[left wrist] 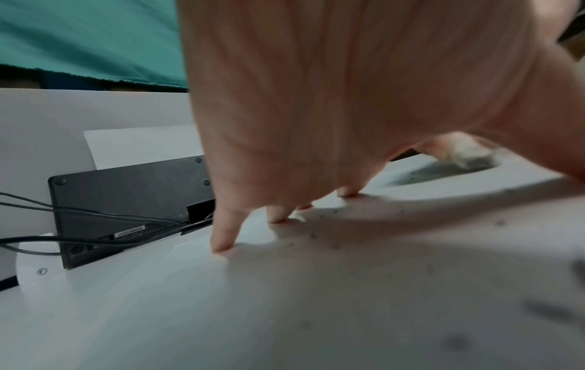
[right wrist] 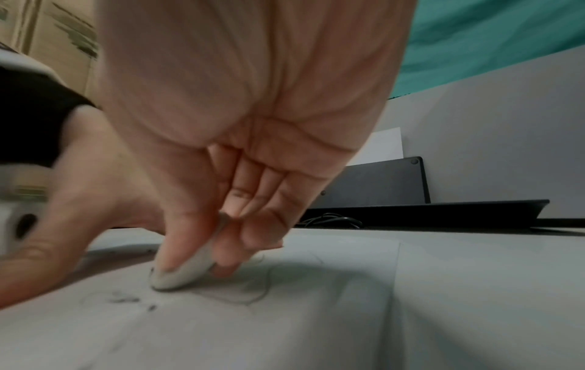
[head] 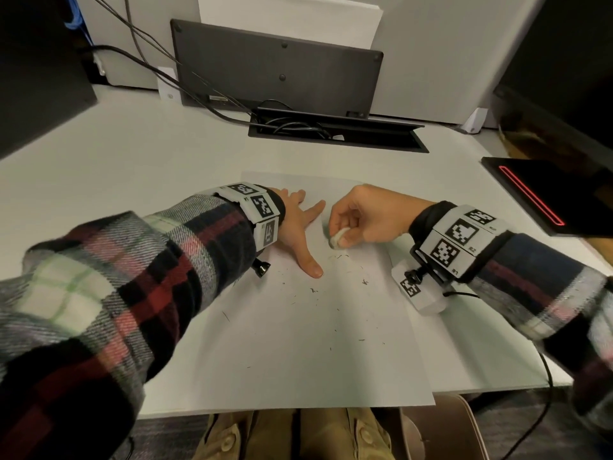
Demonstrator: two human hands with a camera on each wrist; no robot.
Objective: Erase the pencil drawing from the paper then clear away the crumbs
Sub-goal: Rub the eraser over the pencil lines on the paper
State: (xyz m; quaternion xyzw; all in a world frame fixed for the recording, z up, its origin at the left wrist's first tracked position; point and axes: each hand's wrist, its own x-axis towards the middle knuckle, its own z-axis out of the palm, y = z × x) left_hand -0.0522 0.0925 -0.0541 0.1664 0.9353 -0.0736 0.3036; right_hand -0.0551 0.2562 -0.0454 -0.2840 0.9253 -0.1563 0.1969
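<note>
A white sheet of paper (head: 298,343) lies on the desk in front of me, sprinkled with dark eraser crumbs (head: 313,289). My left hand (head: 298,227) lies flat on its upper part, fingers spread and fingertips (left wrist: 221,246) pressing down. My right hand (head: 361,215) pinches a small white eraser (head: 338,239) between thumb and fingers, its tip on the paper just right of the left hand. In the right wrist view the eraser (right wrist: 182,271) touches the sheet beside faint pencil lines (right wrist: 256,293) and crumbs (right wrist: 126,299).
A dark panel (head: 275,68) leans against the wall behind an open cable tray (head: 335,132) with cords. A black device with a red line (head: 537,197) sits at the right. The desk's front edge (head: 265,410) is close to my lap.
</note>
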